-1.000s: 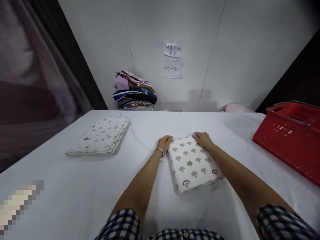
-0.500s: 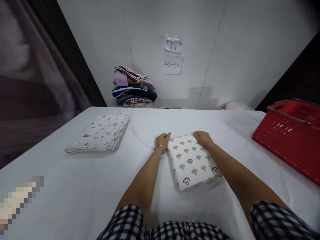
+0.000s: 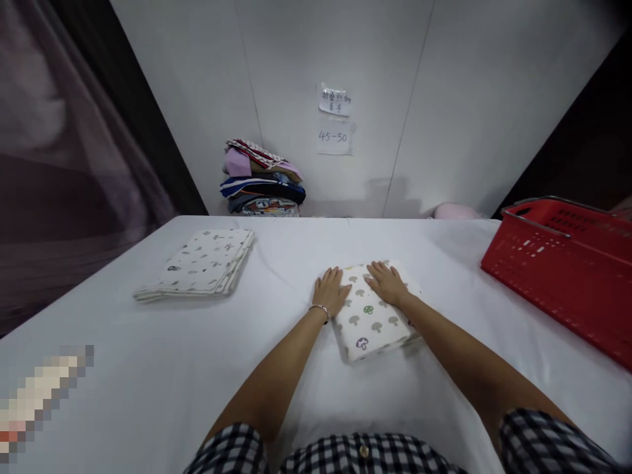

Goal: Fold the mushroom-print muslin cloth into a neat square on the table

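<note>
A folded white cloth (image 3: pixel 372 322) printed with grey, green and purple mushrooms lies on the white table in front of me. My left hand (image 3: pixel 332 291) rests palm down over its far left edge, fingers outstretched, with a bracelet at the wrist. On the cloth's upper right part my right hand (image 3: pixel 388 283) lies flat with fingers spread. Neither hand grips the fabric. Off to the left sits a second folded cloth (image 3: pixel 200 263), white with small dark prints, apart from both hands.
A red plastic basket (image 3: pixel 553 270) with metal handles stands at the table's right side. Beyond the far edge is a stack of folded fabrics (image 3: pixel 264 181) against the wall. Two paper notes (image 3: pixel 336 137) hang there. A pixelated patch covers the lower left.
Both hands have let go of the cloth's far corners and now lie flat on it with fingers extended. My view has shifted slightly, so the basket appears further left.
</note>
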The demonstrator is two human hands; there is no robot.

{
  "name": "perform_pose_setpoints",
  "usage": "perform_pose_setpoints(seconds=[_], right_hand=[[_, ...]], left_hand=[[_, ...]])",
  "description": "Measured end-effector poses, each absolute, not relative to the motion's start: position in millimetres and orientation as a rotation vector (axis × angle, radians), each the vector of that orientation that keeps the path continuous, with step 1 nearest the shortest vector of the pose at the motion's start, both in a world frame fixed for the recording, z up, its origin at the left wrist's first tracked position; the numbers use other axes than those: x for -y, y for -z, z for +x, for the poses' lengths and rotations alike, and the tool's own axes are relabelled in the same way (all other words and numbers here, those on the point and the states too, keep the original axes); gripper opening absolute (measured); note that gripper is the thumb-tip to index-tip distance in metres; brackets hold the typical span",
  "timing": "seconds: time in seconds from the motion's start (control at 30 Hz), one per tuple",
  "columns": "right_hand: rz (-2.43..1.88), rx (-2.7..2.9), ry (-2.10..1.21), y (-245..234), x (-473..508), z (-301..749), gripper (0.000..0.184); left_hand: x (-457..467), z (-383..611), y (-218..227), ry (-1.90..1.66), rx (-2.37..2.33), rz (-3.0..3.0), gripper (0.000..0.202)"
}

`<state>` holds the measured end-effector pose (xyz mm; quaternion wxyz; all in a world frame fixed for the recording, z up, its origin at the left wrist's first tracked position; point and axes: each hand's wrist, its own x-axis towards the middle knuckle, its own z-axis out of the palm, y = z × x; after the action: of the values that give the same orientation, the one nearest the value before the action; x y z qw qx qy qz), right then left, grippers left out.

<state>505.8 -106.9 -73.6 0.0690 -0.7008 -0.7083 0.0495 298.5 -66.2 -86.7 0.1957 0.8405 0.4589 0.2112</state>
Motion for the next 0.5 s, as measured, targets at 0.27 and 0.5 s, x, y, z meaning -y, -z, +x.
perform_pose_setpoints(seconds=[0.27,0.5], right_hand=[[-2.160,2.012,-0.175,58,129,526,0.052],[-2.216,1.493,-0.337,86,189,589,0.058]], left_hand=[[78,284,84,-0.676,-1.432,2.139,0.058],[133,274,75,-0.633,-1.463,1.699,0.072]])
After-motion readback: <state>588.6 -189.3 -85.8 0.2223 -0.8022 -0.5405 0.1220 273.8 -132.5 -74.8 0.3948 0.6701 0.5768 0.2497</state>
